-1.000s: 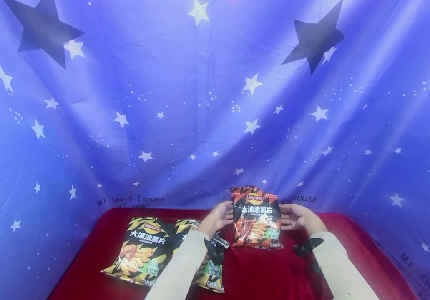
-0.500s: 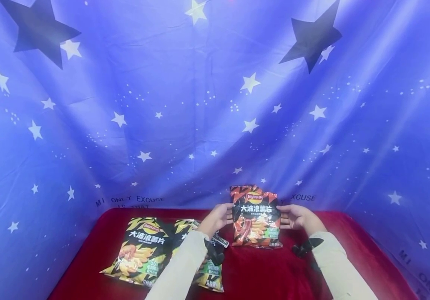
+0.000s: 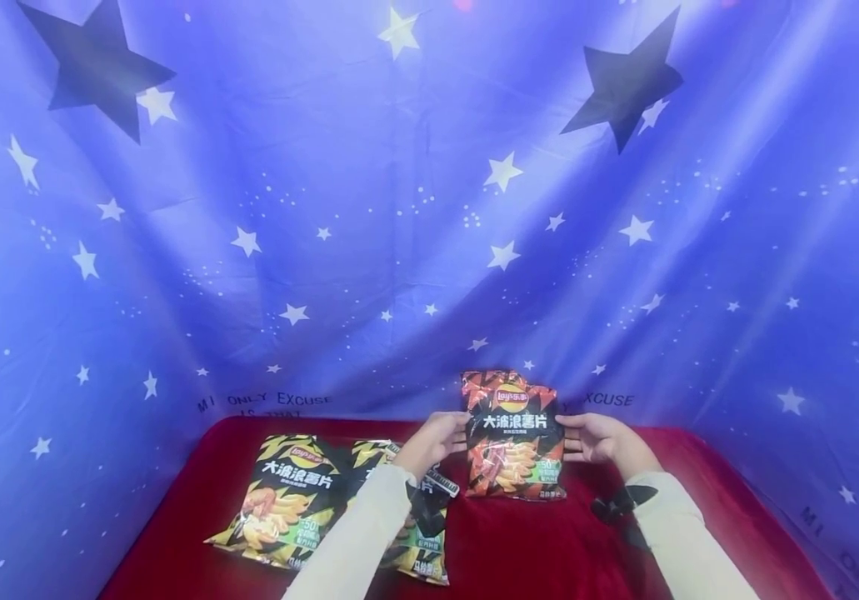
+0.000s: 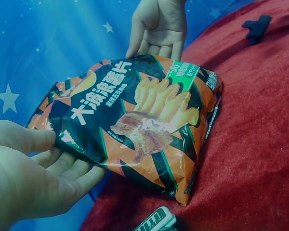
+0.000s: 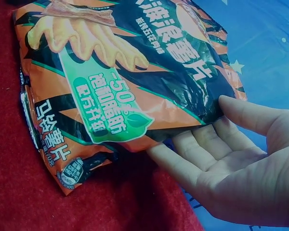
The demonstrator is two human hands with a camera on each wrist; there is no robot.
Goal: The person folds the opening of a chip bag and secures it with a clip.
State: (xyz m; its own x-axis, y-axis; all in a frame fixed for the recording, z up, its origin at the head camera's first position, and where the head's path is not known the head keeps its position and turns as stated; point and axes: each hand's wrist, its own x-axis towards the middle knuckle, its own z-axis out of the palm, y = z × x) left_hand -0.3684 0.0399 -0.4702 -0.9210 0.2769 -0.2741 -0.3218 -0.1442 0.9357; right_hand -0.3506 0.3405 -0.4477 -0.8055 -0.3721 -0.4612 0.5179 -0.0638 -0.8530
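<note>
An orange-red and black potato chip bag (image 3: 513,442) is held between both hands at the far part of the table, its printed front toward me. My left hand (image 3: 440,437) grips its left edge; in the left wrist view the thumb lies on the front and the fingers (image 4: 72,168) go under the back. My right hand (image 3: 596,437) holds the opposite edge, thumb (image 5: 245,110) at the side and fingers beneath. The bag's top outline is stepped; whether a second bag is behind it, I cannot tell. Its lower end is close to the red cloth.
Two yellow and black chip bags lie to the left: one in full view (image 3: 282,504), another (image 3: 422,554) partly covered by my left forearm. Red velvet cloth (image 3: 526,550) covers the table. A blue star-printed curtain (image 3: 414,167) rises behind and at both sides.
The head view has shifted slightly. Both hands keep their hold on the orange-red chip bag, which stays in nearly the same place.
</note>
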